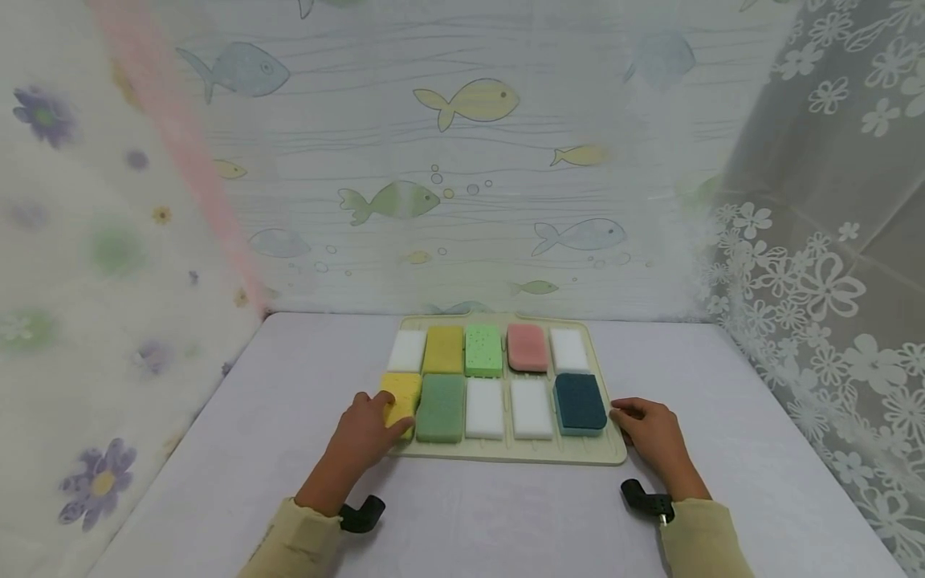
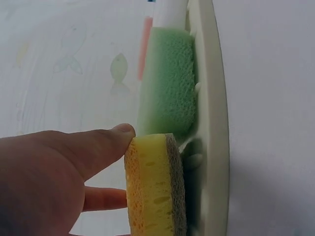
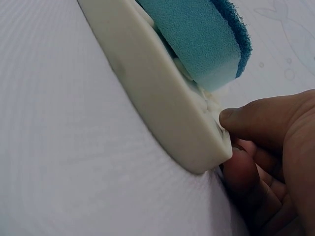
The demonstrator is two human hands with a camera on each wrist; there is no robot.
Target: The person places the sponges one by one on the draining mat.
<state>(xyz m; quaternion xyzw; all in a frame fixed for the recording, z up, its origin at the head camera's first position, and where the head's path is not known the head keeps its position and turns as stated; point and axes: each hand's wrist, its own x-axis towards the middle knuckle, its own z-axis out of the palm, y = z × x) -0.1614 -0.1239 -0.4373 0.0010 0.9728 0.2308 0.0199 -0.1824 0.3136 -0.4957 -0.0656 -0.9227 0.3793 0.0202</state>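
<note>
My left hand (image 1: pixel 368 429) grips a yellow sponge (image 1: pixel 401 395) at the tray's front left corner. In the left wrist view the thumb rests on the edge of this yellow sponge (image 2: pixel 155 182), which has a greyish scouring layer underneath. My right hand (image 1: pixel 648 433) pinches the right rim of the cream tray (image 1: pixel 506 454). The right wrist view shows the thumb on top of the tray edge (image 3: pixel 162 113) and curled fingers beside and below it. Near that hand sits a blue sponge (image 1: pixel 580 401) with a dark scouring top. A green sponge (image 1: pixel 441 409) lies beside the yellow one.
White sponges (image 1: pixel 484 409) fill other front places. The back row holds a mustard sponge (image 1: pixel 444 350), a speckled light green one (image 1: pixel 483 351), a pink one (image 1: pixel 527 348) and white ones at both ends. A white cloth covers the table (image 1: pixel 491 514); a fish-patterned curtain (image 1: pixel 462 160) hangs behind.
</note>
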